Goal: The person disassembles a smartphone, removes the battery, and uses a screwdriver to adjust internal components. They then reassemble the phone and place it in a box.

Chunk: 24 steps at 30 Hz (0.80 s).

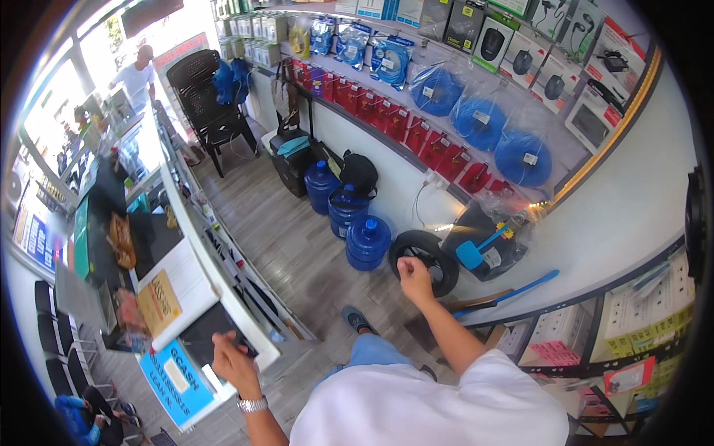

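My left hand [234, 362], with a metal-banded watch [253, 404] on its wrist, is over the near end of the white counter [271, 355]. Its fingers are half bent and apart, and nothing shows in them. A light blue printed sign [175, 383] hangs on the counter end beside it. In front of my body my right hand [415, 280] is raised with its fingers curled in. I see nothing in it. Behind that hand, on the floor, a black tire [445, 276] leans by the wall. Neither hand visibly grips anything.
Blue water jugs [367, 244] line the wall, with a black bag [358, 172] on one. A brown plastic chair [199, 97] stands farther back. Packaged goods and blue cable coils [480, 119] hang on the right wall. A person [136, 80] stands by the far counter; another sits lower left.
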Each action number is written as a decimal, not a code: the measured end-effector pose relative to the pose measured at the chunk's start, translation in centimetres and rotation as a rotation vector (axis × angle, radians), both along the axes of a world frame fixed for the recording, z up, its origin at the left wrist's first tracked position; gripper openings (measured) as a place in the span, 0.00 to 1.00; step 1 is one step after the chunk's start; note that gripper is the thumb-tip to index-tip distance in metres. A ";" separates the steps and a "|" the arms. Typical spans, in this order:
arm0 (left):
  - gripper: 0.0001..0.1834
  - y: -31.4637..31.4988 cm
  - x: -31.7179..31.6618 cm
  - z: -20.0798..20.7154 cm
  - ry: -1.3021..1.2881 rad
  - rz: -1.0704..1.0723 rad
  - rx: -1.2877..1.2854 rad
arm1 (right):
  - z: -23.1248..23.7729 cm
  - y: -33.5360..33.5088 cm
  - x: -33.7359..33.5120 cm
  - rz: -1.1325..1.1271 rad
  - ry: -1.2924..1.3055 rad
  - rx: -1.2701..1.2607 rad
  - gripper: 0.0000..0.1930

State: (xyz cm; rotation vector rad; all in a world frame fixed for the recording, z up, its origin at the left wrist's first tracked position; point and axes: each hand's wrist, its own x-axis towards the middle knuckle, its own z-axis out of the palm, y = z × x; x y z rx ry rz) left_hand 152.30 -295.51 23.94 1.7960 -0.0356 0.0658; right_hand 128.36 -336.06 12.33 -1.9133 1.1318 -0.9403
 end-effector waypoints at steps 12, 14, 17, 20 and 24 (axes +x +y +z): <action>0.33 -3.2 -1.4 0.8 -0.173 0.272 0.382 | -7.1 -44.3 11.0 -1.108 0.058 -0.221 0.34; 0.33 -3.7 -1.1 0.4 -0.199 0.303 0.381 | -9.4 -48.1 8.8 -1.151 -0.017 -0.189 0.35; 0.32 -3.5 -0.5 0.3 -0.164 0.294 0.393 | -11.6 -51.6 7.7 -1.129 -0.149 -0.131 0.33; 0.29 -2.9 -0.8 0.7 -0.113 0.305 0.409 | -11.6 -51.0 6.2 -0.827 0.349 -0.062 0.29; 0.25 -3.1 -0.9 1.9 -0.027 0.306 0.410 | -9.3 -47.1 6.4 -0.938 -0.131 -0.056 0.25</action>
